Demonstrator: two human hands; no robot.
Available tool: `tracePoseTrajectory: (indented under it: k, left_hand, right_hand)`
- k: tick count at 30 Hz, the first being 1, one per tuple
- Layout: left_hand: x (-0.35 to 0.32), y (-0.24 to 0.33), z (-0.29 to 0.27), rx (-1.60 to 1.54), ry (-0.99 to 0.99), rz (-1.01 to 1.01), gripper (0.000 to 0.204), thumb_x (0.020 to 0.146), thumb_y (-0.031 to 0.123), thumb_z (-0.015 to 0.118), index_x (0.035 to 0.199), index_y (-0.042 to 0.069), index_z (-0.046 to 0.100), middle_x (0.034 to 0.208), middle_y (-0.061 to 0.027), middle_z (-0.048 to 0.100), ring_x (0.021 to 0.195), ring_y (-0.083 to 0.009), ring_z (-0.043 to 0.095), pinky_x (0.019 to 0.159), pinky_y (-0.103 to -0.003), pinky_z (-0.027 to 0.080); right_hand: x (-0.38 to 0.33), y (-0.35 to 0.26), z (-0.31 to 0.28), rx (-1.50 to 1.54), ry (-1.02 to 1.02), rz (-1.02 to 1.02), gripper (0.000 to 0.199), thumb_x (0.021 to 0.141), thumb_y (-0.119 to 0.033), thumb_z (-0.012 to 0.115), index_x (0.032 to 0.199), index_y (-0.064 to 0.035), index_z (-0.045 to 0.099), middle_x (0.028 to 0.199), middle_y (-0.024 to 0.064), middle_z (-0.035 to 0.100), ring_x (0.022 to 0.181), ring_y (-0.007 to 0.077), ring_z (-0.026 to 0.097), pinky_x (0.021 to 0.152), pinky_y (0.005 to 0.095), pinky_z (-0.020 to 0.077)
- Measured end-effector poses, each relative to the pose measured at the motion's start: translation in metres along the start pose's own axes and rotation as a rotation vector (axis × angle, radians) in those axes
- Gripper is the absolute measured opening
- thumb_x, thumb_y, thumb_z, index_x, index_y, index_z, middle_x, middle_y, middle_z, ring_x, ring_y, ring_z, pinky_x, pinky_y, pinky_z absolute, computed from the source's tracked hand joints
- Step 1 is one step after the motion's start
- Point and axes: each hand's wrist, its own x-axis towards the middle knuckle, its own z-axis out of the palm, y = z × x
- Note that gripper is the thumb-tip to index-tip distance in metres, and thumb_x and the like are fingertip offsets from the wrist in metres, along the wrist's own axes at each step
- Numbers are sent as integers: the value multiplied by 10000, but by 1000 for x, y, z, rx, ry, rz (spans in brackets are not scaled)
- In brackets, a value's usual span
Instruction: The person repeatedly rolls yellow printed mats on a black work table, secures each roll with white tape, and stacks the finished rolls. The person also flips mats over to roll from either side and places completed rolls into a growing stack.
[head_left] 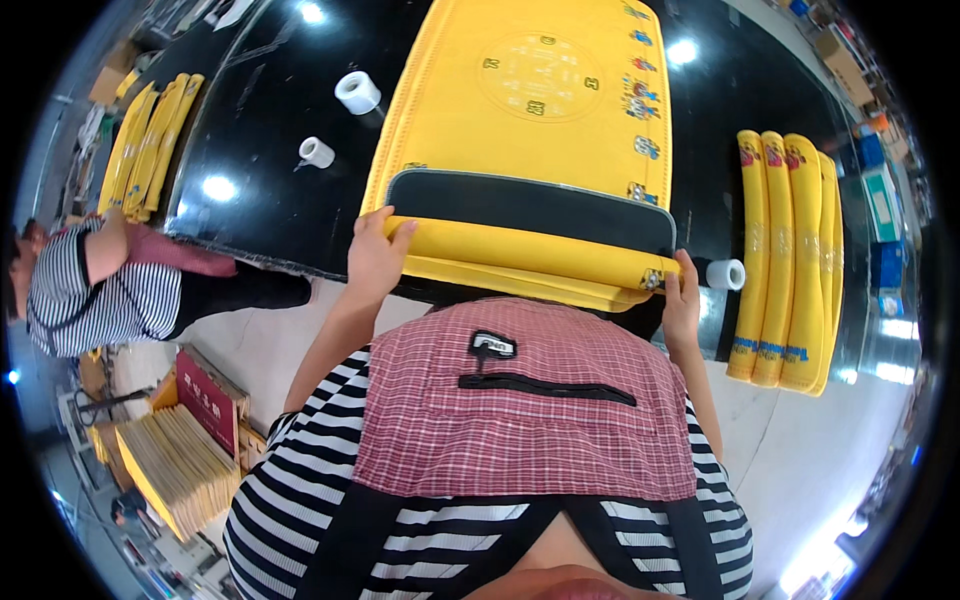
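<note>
A large yellow mat [530, 110] is spread on a glossy black table [270, 200] in the upper middle of the frame; its near end has been turned into a roll [530, 252] lying across the table's front edge, and a strip of the mat's black underside [530, 205] is shown just above that roll. The left hand [375, 255] is laid on the roll's left end, fingers curved over the top and thumb underneath, so the roll is gripped there; the right hand [683, 290] is closed around the roll's right end at centre right, fingers wrapped over it.

A small white tape roll [727, 274] is seen just beside the right hand; two more white tape rolls [357, 92] [316, 152] lie on the table at upper left, well apart from the hands. Finished yellow rolls [785, 260] are stacked side by side at the right of the frame; further yellow pieces [150, 140] are laid at the far upper left. A red checked apron [530, 410] over a striped shirt fills the lower middle; another person in a striped top [100, 290] is seen at the left edge, and a stack of yellow flat packs [175, 465] is standing at lower left.
</note>
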Motion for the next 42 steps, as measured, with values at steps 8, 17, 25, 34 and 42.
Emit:
tracePoseTrajectory:
  k: [8, 17, 25, 34, 42]
  left_hand:
    - [-2, 5, 9, 225, 44, 42, 498, 991, 394, 670, 1333, 33, 649, 1388, -223, 586, 1288, -397, 572, 1107, -513, 426]
    - [-5, 113, 66, 290, -251, 846, 784, 832, 329, 802, 1538, 221, 481, 1399, -88, 582, 1306, -264, 530, 1087, -516, 347]
    - [7, 102, 71, 305, -213, 888, 824, 793, 339, 830, 1535, 228, 492, 1275, -55, 598, 1187, -264, 556, 995, -471, 368]
    - [5, 121, 60, 203, -288, 860, 609, 824, 398, 797, 1369, 208, 602, 1026, -40, 681, 1031, -259, 666, 831, -486, 429]
    - [2, 102, 79, 262, -225, 831, 719, 900, 453, 749, 1531, 216, 498, 1217, -76, 601, 1195, -248, 541, 1021, -472, 355]
  right_hand:
    - [2, -21, 0, -122, -3, 30, 487, 1094, -153, 503, 1537, 35, 424, 1537, 221, 507, 1417, 325, 501, 1179, 368, 380]
    - [41, 19, 8, -306, 132, -373, 525, 1018, -115, 596, 1503, 33, 459, 1550, 263, 472, 1467, 402, 433, 1231, 442, 332]
    - [80, -77, -119, -419, 202, -251, 285, 917, -84, 735, 1201, -65, 752, 1189, 154, 753, 1135, 299, 709, 1003, 359, 524]
    - [139, 51, -146, -1045, -316, -217, 209, 921, -104, 577, 1072, -55, 713, 1047, 243, 703, 1047, 442, 662, 884, 533, 535]
    - [138, -11, -87, 294, 67, -109, 175, 988, -174, 514, 1117, -96, 603, 932, 49, 646, 824, 162, 637, 682, 269, 516]
